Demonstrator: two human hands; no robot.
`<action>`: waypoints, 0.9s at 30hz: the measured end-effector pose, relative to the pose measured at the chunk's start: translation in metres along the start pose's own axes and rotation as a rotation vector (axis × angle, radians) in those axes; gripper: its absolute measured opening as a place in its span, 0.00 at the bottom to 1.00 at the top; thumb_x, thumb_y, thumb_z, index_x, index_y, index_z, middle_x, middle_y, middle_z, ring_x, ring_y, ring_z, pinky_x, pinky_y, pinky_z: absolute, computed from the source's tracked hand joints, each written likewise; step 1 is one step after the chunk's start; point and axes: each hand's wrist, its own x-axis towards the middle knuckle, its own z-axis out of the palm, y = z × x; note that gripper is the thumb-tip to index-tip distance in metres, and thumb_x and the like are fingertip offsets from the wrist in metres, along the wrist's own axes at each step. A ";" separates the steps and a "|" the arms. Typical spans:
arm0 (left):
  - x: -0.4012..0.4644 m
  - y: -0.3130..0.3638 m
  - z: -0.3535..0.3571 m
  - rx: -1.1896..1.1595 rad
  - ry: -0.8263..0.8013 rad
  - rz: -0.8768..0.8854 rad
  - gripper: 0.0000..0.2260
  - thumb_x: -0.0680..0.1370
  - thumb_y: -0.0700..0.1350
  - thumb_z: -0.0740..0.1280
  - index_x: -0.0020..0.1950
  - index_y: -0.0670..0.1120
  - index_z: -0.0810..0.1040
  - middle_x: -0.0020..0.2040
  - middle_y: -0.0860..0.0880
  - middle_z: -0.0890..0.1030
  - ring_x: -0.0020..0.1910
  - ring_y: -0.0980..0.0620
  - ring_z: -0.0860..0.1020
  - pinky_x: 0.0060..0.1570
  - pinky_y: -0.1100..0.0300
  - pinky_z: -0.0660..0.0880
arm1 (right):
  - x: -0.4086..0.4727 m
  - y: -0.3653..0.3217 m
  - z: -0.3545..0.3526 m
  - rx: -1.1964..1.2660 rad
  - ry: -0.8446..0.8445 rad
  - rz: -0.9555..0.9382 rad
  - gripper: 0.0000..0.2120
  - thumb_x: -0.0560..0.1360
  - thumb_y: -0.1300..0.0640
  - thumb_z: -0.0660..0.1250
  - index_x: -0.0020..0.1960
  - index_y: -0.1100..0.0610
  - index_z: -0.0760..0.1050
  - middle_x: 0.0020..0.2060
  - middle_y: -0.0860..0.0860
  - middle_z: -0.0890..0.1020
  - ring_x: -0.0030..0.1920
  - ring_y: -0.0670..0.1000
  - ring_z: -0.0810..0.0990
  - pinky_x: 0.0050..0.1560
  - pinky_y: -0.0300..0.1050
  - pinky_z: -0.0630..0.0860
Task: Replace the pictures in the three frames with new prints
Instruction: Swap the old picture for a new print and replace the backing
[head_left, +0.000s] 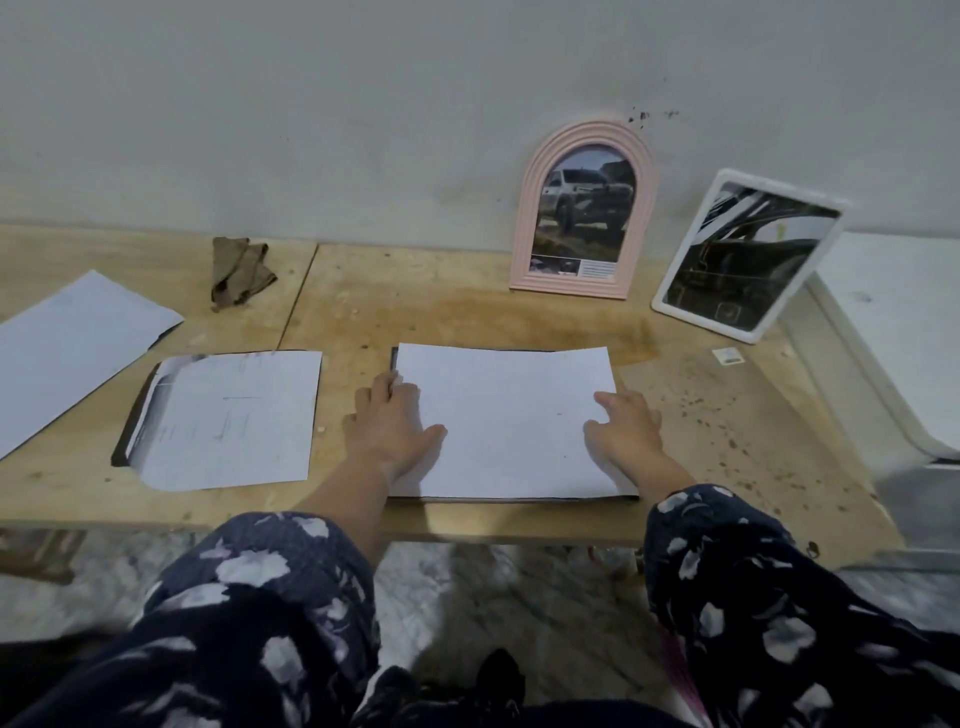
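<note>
- White sheet (506, 421) lies blank side up near the front edge of the plywood table (467, 317), squared over something dark whose edges show at the top left and along the bottom.
- Left hand (390, 422) rests flat on the sheet's left edge, fingers straight, thumb spread onto the paper.
- Right hand (626, 427) rests on the sheet's right edge, fingers relaxed and extended, gripping nothing.
- Second print (228, 418) lies face down just left of the hands, dark margin showing at its left side; a third sheet (78, 343) lies farther left, angled.
- Pink arched frame (584, 208) leans upright against the grey wall (363, 104), holding a truck picture.
- White rectangular frame (745, 254) leans tilted beside it to the right, holding a dark picture.
- Crumpled brown cloth (240, 273) sits at the back of the table, left.
- Both sleeves (270, 582) dark with a pale floral pattern.
</note>
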 end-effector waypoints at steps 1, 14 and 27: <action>-0.002 0.000 0.000 0.054 -0.034 0.019 0.28 0.75 0.61 0.65 0.71 0.52 0.66 0.76 0.52 0.56 0.73 0.46 0.56 0.66 0.45 0.62 | -0.001 -0.001 0.001 -0.043 -0.015 -0.006 0.22 0.78 0.54 0.59 0.73 0.49 0.64 0.75 0.48 0.57 0.72 0.57 0.54 0.69 0.51 0.60; -0.005 -0.011 -0.001 0.261 -0.117 0.120 0.29 0.76 0.63 0.62 0.74 0.52 0.62 0.77 0.50 0.56 0.74 0.44 0.55 0.70 0.45 0.58 | -0.022 0.003 0.015 -0.305 -0.053 0.016 0.27 0.79 0.49 0.58 0.76 0.49 0.55 0.77 0.46 0.52 0.75 0.56 0.52 0.72 0.53 0.57; -0.002 0.043 0.011 0.174 -0.087 0.293 0.28 0.77 0.63 0.61 0.73 0.52 0.64 0.77 0.50 0.56 0.74 0.44 0.54 0.73 0.44 0.54 | -0.065 0.047 -0.002 0.058 0.206 0.196 0.20 0.78 0.55 0.59 0.70 0.50 0.67 0.69 0.51 0.67 0.68 0.56 0.60 0.65 0.51 0.63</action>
